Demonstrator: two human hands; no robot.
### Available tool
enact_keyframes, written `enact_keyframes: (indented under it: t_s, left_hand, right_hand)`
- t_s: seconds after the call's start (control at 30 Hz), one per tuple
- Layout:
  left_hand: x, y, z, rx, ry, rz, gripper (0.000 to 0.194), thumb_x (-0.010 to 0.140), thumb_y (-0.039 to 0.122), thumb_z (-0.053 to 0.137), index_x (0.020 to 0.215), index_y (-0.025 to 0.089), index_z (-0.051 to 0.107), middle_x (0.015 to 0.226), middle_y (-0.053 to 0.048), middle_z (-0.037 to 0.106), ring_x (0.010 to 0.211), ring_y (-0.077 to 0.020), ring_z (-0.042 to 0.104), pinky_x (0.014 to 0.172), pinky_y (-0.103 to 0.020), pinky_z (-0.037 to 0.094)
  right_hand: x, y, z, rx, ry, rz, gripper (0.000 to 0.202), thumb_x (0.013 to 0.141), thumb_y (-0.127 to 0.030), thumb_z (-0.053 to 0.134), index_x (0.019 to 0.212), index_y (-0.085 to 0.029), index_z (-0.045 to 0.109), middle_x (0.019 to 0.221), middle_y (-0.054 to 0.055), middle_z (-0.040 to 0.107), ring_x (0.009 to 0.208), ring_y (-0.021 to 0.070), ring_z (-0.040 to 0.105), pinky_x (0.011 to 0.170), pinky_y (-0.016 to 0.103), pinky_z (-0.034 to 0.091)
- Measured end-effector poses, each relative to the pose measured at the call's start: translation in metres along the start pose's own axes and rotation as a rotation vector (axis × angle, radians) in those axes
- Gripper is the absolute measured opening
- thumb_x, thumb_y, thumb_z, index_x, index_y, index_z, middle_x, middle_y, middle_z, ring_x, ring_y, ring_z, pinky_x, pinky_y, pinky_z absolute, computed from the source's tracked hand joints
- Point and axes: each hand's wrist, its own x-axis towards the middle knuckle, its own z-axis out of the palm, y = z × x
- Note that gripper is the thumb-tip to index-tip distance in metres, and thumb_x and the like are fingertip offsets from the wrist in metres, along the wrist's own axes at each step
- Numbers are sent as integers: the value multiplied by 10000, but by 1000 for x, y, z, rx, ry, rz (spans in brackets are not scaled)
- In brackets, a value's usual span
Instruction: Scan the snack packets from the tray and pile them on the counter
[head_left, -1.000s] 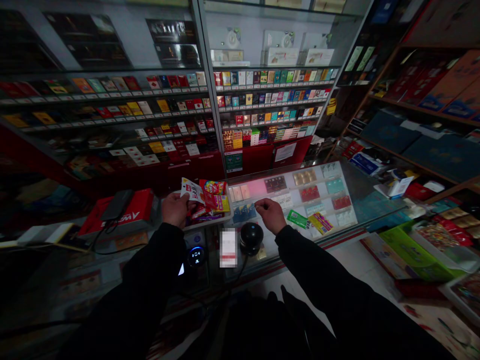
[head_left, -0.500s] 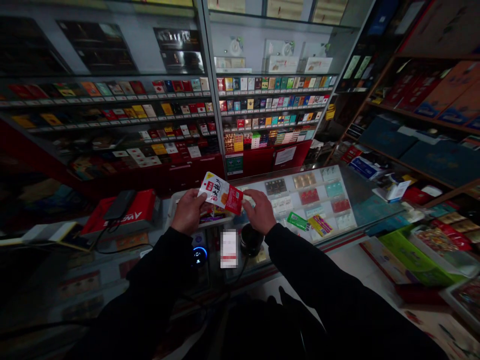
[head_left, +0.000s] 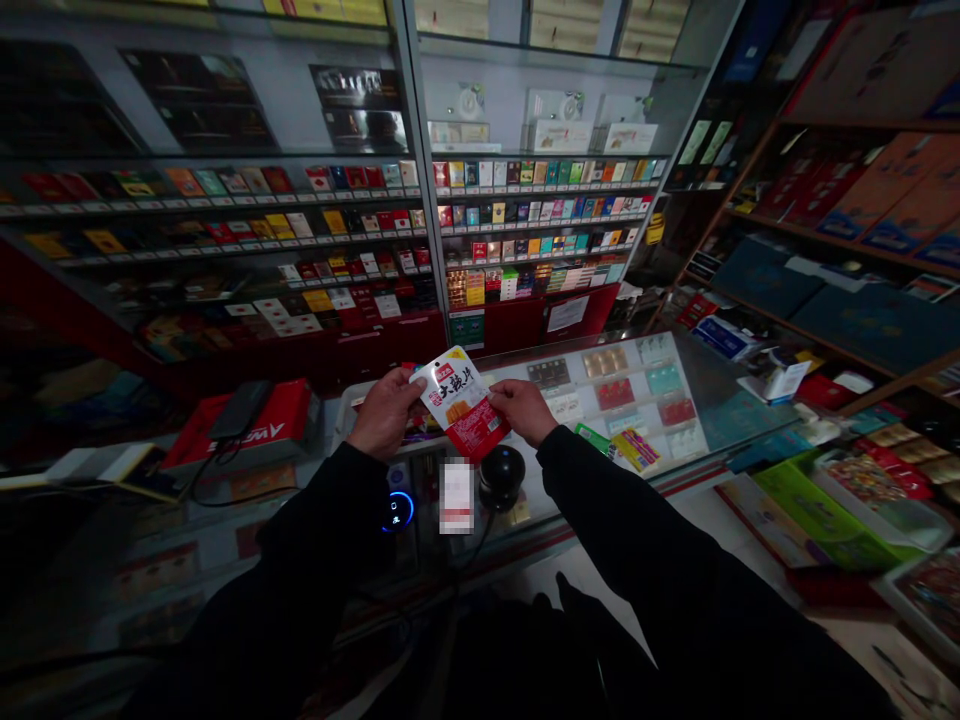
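Note:
Between my hands, above the glass counter, is a white and red snack packet (head_left: 459, 398) with dark printed characters. My left hand (head_left: 384, 412) pinches its left edge, thumb on the front. On its right edge my right hand (head_left: 523, 408) is closed, fingers and thumb together. Just below the packet stands a round black device (head_left: 502, 478) with a cable. Beside that lies a blurred white and red card (head_left: 457, 497). Partly behind my left hand sits a white tray (head_left: 343, 418) with colourful packets. A green packet (head_left: 592, 438) and a yellow and purple packet (head_left: 636, 450) lie to the right.
A glass display counter (head_left: 720, 415) runs across the front. Behind it rise shelves of small boxes (head_left: 540, 210). A red box (head_left: 281, 425) with a black device (head_left: 241, 408) on top stands at left. A green carton (head_left: 810, 490) is at right, near wooden shelving.
The packet has turned more upright, its red end now lower and its printed front facing me more squarely. Both hands still grip it. My right hand has shifted slightly.

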Motion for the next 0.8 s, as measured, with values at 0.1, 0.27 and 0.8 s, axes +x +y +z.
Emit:
enact_keyframes:
  t_s: [0.1,0.27,0.8]
  left_hand:
    - [1,-8,3,-42,73,-39,374,695,364,798,867,193,514,797,-10,709,677,-144,682,617,-249,534]
    - [-1,-30,9,64,19,-137,360,648,324,830,848,181,568,826,-36,729,704,-157,701,517,-192,429]
    - [27,-63,35,183,59,-144,236,636,206,751,798,197,580,681,13,669,580,-134,608,566,-249,453]
  right_hand:
    - [-5,3,0,177,70,111,180,748,-337,685,808,-169,708,662,4,691,568,149,607,549,274,503]
    - [-9,8,-5,327,162,168,235,679,-337,720,823,-152,705,685,14,697,591,148,616,580,282,523]
    - [-3,32,-31,-113,189,-66,72,704,-213,639,775,-204,646,694,-29,656,649,135,592,658,260,485]
